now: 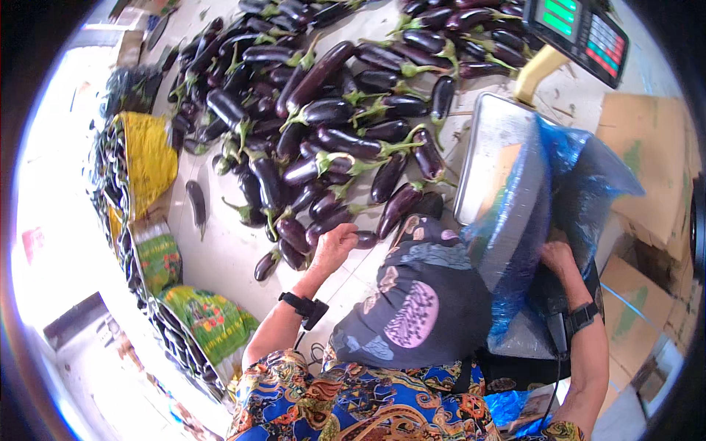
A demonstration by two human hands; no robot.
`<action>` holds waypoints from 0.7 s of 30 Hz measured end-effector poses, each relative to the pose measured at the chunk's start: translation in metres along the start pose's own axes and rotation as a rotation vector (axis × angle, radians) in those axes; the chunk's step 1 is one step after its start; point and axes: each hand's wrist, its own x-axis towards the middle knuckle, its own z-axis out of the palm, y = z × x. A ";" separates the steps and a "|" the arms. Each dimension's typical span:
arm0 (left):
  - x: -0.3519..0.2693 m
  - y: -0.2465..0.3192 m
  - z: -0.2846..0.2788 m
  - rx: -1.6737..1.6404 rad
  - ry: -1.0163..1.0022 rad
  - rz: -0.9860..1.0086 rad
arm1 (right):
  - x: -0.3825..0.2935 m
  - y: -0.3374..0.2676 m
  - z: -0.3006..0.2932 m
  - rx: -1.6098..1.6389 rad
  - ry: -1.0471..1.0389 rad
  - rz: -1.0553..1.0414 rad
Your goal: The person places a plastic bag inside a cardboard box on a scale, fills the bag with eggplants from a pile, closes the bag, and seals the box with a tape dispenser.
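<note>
My left hand (335,249), fingers curled, is over the near edge of a heap of dark purple eggplants (325,113). A small eggplant (366,240) lies right beside its fingertips; whether they touch it is unclear. On the right, my right hand (558,258) grips a blue translucent plastic bag (518,220), its fingertips hidden in the plastic. The bag stands up between my knee and a platform scale, draped partly over the metal pan (493,138). What is inside the bag cannot be seen.
The scale's lit display (560,16) stands on a yellow post (540,71). Flattened cardboard (640,165) lies at right. Filled sacks, one green (209,322) and one yellow (149,160), line the left. A lone eggplant (196,205) lies on the tiles. My patterned trouser leg (424,308) is between my arms.
</note>
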 end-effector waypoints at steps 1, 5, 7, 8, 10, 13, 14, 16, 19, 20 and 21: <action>0.000 -0.001 0.005 -0.017 0.003 -0.008 | 0.000 0.018 0.018 -0.238 -0.028 -0.138; -0.006 -0.009 0.006 -0.036 0.176 0.011 | 0.001 0.020 0.040 0.356 0.158 0.323; 0.000 -0.007 0.001 0.015 0.350 0.086 | 0.008 0.025 0.046 0.401 0.118 0.212; 0.003 0.001 -0.003 0.052 0.416 0.075 | 0.005 0.014 0.028 0.446 0.048 0.209; 0.011 0.016 -0.010 0.013 0.474 0.127 | 0.000 0.031 0.030 0.364 0.021 0.209; 0.015 0.014 -0.017 -0.022 0.521 0.117 | 0.000 0.037 0.047 0.267 0.134 0.127; 0.020 0.015 -0.013 -0.030 0.569 0.136 | -0.010 0.038 0.043 0.284 0.219 0.098; 0.007 0.004 -0.032 0.001 0.577 0.020 | -0.010 0.006 0.021 0.348 0.372 -0.030; 0.032 0.006 -0.041 0.402 0.802 0.252 | -0.008 0.001 0.015 0.579 0.418 0.140; 0.043 0.010 -0.046 0.330 0.770 0.265 | -0.010 0.002 0.013 0.631 0.438 0.185; 0.058 0.017 -0.049 0.402 0.783 0.276 | -0.012 0.004 0.013 0.603 0.423 0.204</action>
